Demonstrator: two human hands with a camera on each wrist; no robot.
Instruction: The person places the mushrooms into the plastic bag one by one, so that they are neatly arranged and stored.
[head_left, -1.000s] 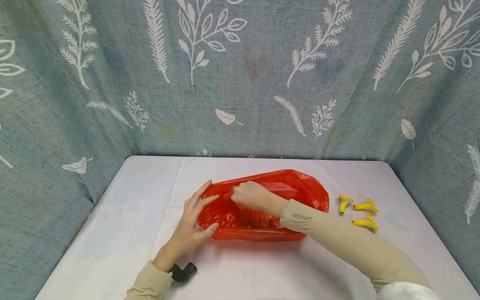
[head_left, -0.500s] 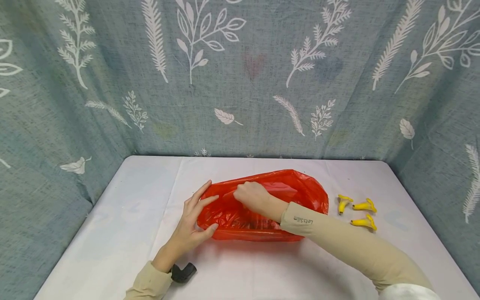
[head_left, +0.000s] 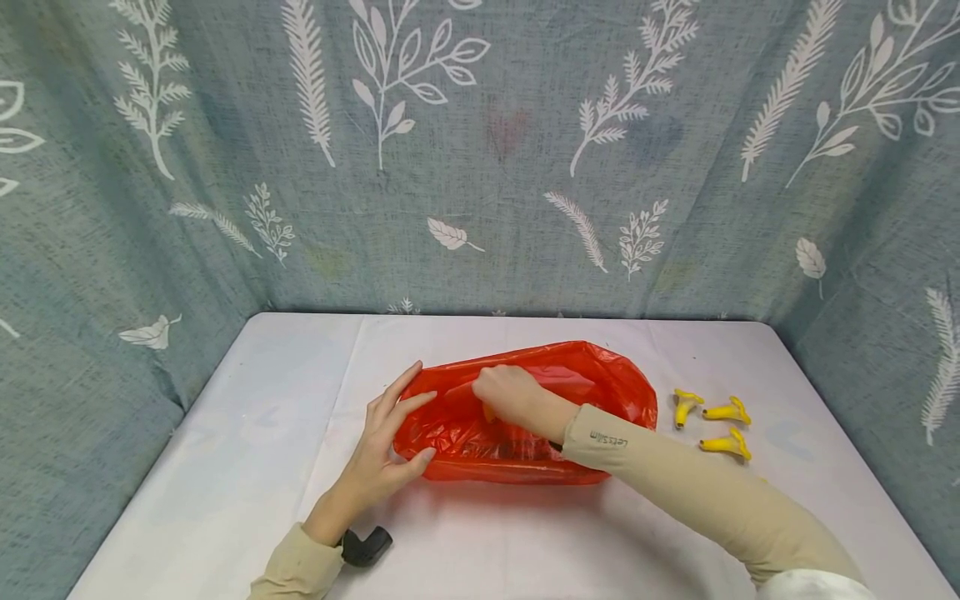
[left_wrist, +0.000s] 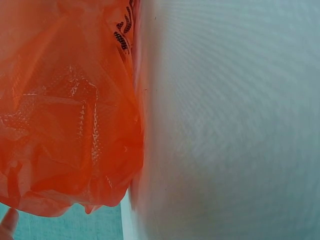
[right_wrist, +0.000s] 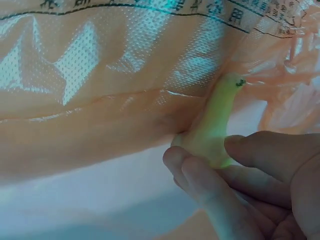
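Shifted slightly rightward inside the bag since the earlier frame, my right hand (head_left: 513,394) pinched a yellow, flared, mushroom-shaped piece (right_wrist: 214,125) between thumb and fingers, within the mouth of a thin red plastic bag (head_left: 517,474). My left hand (head_left: 378,446) stayed put, fingers spread apart and touching the bag's left rim. At least three more yellow trumpet-shaped pieces (head_left: 726,445) lay beyond the bag's right end on the white cloth-covered table (head_left: 187,483). Work stood partway, I judged: the pinched piece was not yet released, the others outside untouched. What lay deeper in the bag, I could not tell.
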